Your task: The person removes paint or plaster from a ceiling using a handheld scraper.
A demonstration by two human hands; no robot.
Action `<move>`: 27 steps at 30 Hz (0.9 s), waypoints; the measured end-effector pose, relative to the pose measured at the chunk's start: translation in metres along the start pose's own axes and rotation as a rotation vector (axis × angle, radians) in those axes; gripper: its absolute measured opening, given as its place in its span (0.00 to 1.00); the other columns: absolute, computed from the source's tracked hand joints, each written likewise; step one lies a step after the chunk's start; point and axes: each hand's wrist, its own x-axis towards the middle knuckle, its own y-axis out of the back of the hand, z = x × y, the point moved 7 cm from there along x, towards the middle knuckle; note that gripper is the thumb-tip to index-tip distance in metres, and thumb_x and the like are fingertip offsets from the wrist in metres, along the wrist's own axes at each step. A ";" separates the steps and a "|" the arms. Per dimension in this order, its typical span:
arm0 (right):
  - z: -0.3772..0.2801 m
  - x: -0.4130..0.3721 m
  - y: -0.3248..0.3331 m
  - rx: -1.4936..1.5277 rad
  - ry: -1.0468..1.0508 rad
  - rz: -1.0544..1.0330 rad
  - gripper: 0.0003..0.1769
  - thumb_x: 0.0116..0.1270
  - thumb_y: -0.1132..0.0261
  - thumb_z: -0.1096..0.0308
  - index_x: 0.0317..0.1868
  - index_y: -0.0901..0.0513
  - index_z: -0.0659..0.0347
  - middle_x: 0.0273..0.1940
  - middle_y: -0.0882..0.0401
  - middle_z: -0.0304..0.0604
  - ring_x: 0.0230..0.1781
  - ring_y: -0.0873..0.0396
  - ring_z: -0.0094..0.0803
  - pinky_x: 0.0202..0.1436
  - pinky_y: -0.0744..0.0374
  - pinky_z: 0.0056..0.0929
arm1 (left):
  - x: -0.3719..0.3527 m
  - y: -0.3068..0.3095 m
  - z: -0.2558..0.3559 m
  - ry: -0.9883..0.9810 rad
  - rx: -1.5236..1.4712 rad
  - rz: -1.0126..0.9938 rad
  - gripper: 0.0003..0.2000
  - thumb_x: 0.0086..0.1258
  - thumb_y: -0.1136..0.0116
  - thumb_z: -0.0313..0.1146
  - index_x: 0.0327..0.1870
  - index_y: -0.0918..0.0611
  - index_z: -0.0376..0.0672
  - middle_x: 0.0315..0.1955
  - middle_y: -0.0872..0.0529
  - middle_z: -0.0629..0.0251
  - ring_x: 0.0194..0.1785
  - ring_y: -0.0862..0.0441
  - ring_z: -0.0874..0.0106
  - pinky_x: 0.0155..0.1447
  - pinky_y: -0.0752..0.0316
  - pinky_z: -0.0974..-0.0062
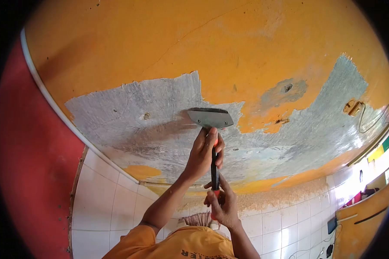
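A long-handled scraper (210, 117) with a wide grey metal head is held up against the wall. Its blade edge lies at or close to the scraped grey patch (168, 97), just below the border of the orange paint (229, 56). My left hand (206, 149) is wrapped around the upper handle, right under the head, with the thumb pointing up along it. Lower down, my right hand (223, 203) grips the red end of the black and red handle. The exact contact of blade and wall is hard to make out.
A pale pipe (52, 97) runs along the corner beside a red wall (21, 151). Paint debris (263, 200) lies on the white tiled floor (272, 224) along the wall's foot. An open electrical box (353, 108) with a loose wire is at right, above a wooden piece of furniture (363, 228).
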 end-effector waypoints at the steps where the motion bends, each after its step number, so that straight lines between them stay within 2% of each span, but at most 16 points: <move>1: -0.001 -0.005 0.000 -0.047 0.024 0.018 0.33 0.76 0.41 0.75 0.78 0.40 0.68 0.42 0.15 0.47 0.29 0.16 0.24 0.30 0.20 0.24 | 0.003 0.000 0.003 -0.027 0.003 0.049 0.21 0.87 0.62 0.51 0.59 0.29 0.40 0.26 0.29 0.70 0.20 0.28 0.78 0.23 0.30 0.78; 3: 0.000 -0.024 0.000 -0.132 0.065 0.061 0.35 0.74 0.41 0.78 0.79 0.42 0.69 0.45 0.16 0.48 0.33 0.16 0.26 0.33 0.19 0.26 | 0.008 -0.005 0.007 -0.073 0.015 0.145 0.21 0.86 0.62 0.52 0.55 0.29 0.41 0.23 0.36 0.75 0.15 0.37 0.83 0.16 0.39 0.80; 4: 0.017 -0.035 0.002 -0.167 0.008 0.036 0.38 0.71 0.44 0.80 0.80 0.44 0.69 0.44 0.17 0.53 0.33 0.16 0.32 0.34 0.20 0.28 | 0.009 -0.008 0.009 -0.101 -0.011 0.159 0.20 0.86 0.60 0.51 0.35 0.37 0.45 0.20 0.35 0.74 0.13 0.38 0.84 0.15 0.41 0.81; 7: 0.025 -0.059 0.001 -0.483 0.143 0.073 0.39 0.69 0.44 0.81 0.80 0.43 0.67 0.41 0.18 0.57 0.29 0.18 0.36 0.33 0.21 0.29 | 0.002 -0.007 -0.016 0.025 -0.012 0.140 0.21 0.85 0.61 0.53 0.37 0.33 0.43 0.17 0.36 0.76 0.12 0.39 0.84 0.14 0.42 0.81; 8: 0.014 -0.063 0.000 -0.516 0.286 0.145 0.38 0.66 0.44 0.82 0.78 0.40 0.71 0.36 0.18 0.58 0.24 0.20 0.39 0.30 0.23 0.30 | -0.002 -0.010 -0.019 0.043 -0.011 0.159 0.24 0.85 0.62 0.55 0.42 0.28 0.39 0.16 0.37 0.77 0.10 0.40 0.83 0.13 0.41 0.80; 11: -0.014 -0.059 -0.003 -0.475 0.227 0.166 0.36 0.64 0.45 0.82 0.76 0.37 0.76 0.32 0.17 0.57 0.19 0.22 0.37 0.27 0.23 0.30 | 0.005 -0.016 0.006 -0.018 0.065 0.164 0.27 0.86 0.65 0.53 0.46 0.22 0.35 0.13 0.36 0.77 0.10 0.38 0.83 0.13 0.38 0.79; 12: -0.036 -0.051 -0.005 -0.439 0.332 0.191 0.36 0.63 0.46 0.83 0.74 0.37 0.80 0.30 0.16 0.56 0.16 0.23 0.34 0.25 0.24 0.28 | 0.010 -0.018 0.019 -0.031 0.087 0.135 0.28 0.86 0.66 0.54 0.46 0.22 0.35 0.13 0.36 0.76 0.09 0.38 0.82 0.12 0.36 0.79; 15: -0.025 -0.056 -0.005 -0.391 0.181 0.191 0.36 0.63 0.46 0.84 0.74 0.37 0.80 0.40 0.13 0.63 0.19 0.20 0.30 0.26 0.24 0.26 | 0.011 -0.017 0.017 0.010 0.067 0.130 0.28 0.86 0.68 0.54 0.46 0.22 0.35 0.13 0.36 0.76 0.09 0.37 0.81 0.12 0.36 0.78; 18: -0.020 -0.064 -0.009 -0.399 0.163 0.199 0.35 0.65 0.46 0.83 0.74 0.37 0.79 0.43 0.13 0.65 0.20 0.19 0.31 0.26 0.23 0.26 | 0.005 -0.010 0.003 0.032 0.071 0.133 0.30 0.85 0.67 0.57 0.44 0.23 0.33 0.12 0.36 0.76 0.08 0.37 0.81 0.12 0.37 0.77; 21: -0.043 -0.056 -0.011 -0.452 0.259 0.206 0.34 0.70 0.48 0.76 0.75 0.40 0.79 0.29 0.16 0.56 0.18 0.23 0.26 0.24 0.26 0.27 | 0.011 -0.016 0.015 0.034 0.032 0.121 0.31 0.85 0.66 0.58 0.43 0.23 0.33 0.12 0.36 0.76 0.08 0.37 0.81 0.12 0.38 0.77; 25: -0.033 -0.058 -0.010 -0.477 0.229 0.204 0.34 0.70 0.49 0.76 0.76 0.41 0.78 0.32 0.16 0.57 0.18 0.23 0.27 0.24 0.26 0.27 | 0.013 -0.016 0.013 0.009 0.019 0.113 0.31 0.85 0.67 0.58 0.43 0.23 0.34 0.12 0.37 0.77 0.08 0.38 0.81 0.11 0.38 0.77; 27: -0.023 -0.063 -0.012 -0.434 0.176 0.205 0.34 0.72 0.49 0.74 0.77 0.42 0.77 0.30 0.16 0.52 0.18 0.23 0.24 0.24 0.25 0.26 | 0.008 -0.014 0.001 0.045 0.073 0.128 0.29 0.85 0.67 0.56 0.43 0.23 0.35 0.12 0.38 0.77 0.08 0.39 0.82 0.11 0.37 0.77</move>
